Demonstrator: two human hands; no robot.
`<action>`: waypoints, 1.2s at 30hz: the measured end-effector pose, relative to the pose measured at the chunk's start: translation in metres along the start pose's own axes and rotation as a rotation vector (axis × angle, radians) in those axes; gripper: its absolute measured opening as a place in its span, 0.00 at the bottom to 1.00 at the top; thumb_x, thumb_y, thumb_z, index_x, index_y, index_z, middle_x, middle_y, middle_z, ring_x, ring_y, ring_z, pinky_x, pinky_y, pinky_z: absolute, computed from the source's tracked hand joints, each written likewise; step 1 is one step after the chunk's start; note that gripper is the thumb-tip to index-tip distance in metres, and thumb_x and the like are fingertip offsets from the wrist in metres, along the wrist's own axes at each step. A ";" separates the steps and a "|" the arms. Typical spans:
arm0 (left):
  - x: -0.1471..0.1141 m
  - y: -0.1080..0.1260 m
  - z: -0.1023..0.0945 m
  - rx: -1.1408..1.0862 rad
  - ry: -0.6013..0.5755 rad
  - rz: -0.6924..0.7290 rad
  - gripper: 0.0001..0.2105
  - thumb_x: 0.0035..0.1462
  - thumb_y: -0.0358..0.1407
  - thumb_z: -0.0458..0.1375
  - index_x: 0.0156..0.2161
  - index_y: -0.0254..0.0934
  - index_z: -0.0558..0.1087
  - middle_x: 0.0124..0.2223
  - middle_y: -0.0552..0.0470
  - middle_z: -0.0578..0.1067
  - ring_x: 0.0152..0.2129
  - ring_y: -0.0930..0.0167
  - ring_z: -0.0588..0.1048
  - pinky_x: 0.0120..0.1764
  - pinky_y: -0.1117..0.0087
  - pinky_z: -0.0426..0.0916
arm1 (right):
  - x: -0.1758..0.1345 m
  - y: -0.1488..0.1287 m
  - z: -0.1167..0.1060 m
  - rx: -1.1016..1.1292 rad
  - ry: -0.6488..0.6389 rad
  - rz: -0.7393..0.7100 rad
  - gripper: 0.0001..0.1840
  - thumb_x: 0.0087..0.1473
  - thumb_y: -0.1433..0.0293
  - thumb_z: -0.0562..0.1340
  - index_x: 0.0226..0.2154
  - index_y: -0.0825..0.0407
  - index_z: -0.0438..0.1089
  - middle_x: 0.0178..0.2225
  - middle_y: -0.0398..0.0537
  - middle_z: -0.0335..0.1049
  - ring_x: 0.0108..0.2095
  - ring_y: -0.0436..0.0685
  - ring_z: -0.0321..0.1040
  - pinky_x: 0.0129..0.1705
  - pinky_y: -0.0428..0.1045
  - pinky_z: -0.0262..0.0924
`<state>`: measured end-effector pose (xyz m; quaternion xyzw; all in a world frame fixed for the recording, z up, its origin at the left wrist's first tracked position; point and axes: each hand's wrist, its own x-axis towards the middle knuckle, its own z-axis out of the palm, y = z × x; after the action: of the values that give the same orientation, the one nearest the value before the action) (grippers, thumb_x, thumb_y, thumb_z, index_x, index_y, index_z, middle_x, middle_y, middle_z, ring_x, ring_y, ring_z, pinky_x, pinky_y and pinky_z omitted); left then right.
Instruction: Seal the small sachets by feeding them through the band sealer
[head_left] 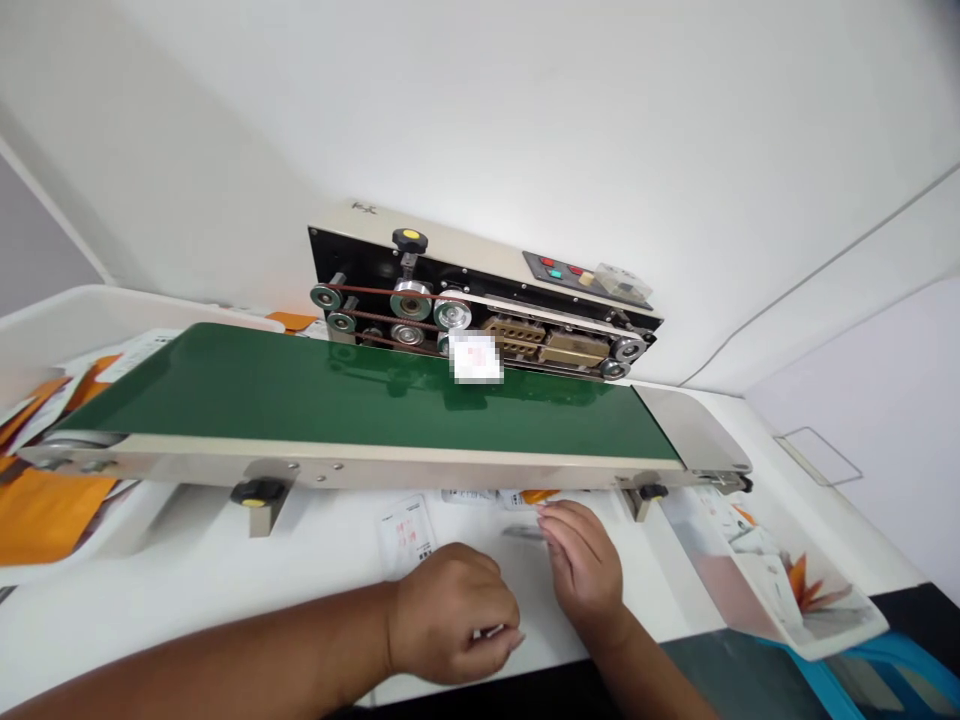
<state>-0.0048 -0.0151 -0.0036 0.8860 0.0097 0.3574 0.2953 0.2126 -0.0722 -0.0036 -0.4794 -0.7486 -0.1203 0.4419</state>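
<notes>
My left hand (454, 615) is closed, fingers curled under and thumb against them; whatever it may hold is hidden. My right hand (583, 560) has its fingers pressed together, with a thin, greyish, see-through flat piece (523, 531) at the fingertips. Just beyond my left hand, a clear packet (405, 528) with red and black print lies on the white table (300, 590). Further packets, one partly orange, show under the front edge of a band sealing machine (480, 290). A small white piece (476, 358), blurred out, appears by the sealer's rollers, over its green belt (247, 395).
On the left, a white bin (124, 525) holds orange and white packets. Another tub (832, 635) with packets stands at the right, near a blue-edged container (892, 665). Black knobs (257, 491) and the belt's supports stick out in front. A white wall rises behind.
</notes>
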 end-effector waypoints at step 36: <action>0.010 -0.009 -0.002 -0.433 0.109 -0.742 0.09 0.62 0.33 0.55 0.47 0.39 0.64 0.25 0.62 0.67 0.22 0.73 0.65 0.28 0.73 0.59 | 0.016 0.012 -0.029 0.547 -0.671 0.621 0.17 0.59 0.62 0.66 0.50 0.48 0.79 0.46 0.51 0.80 0.44 0.61 0.77 0.47 0.52 0.71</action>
<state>0.0034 -0.0049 -0.0008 0.7198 0.2680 0.2669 0.5821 0.2361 -0.0740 0.0226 -0.5578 -0.6756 0.3758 0.3021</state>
